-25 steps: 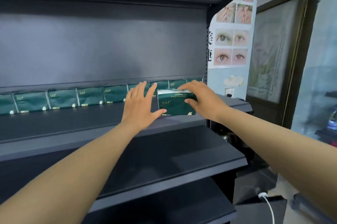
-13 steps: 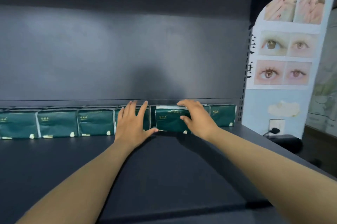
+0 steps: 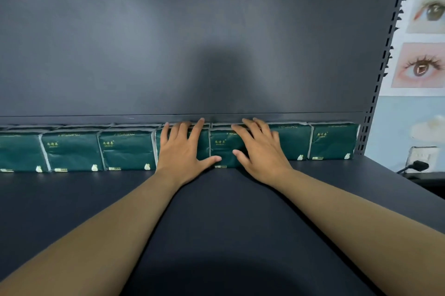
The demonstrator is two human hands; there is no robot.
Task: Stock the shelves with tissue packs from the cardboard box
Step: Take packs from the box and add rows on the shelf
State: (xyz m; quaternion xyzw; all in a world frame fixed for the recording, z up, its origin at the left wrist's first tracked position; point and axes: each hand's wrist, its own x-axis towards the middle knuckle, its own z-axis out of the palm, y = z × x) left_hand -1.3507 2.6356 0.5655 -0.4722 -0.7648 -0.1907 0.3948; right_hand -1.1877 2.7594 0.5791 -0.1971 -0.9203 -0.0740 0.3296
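Several dark green tissue packs point(image 3: 72, 151) stand in a row along the back of a dark shelf point(image 3: 228, 211). One pack point(image 3: 222, 148) in the middle of the row sits between my hands. My left hand point(image 3: 183, 151) lies flat with straight fingers against the front of the pack to its left, thumb touching the middle pack. My right hand point(image 3: 258, 148) presses flat on the middle pack's front and top, fingers spread. The cardboard box is out of view.
The shelf's dark back panel point(image 3: 192, 42) rises behind the row. A slotted upright point(image 3: 382, 67) marks the right end. Beyond it are a wall poster of eyes point(image 3: 423, 64) and a socket with a black plug point(image 3: 419, 163).
The pack that my right hand carried has gone into the row at the back of the shelf. Both hands now lie flat against the packs. The view has moved closer.
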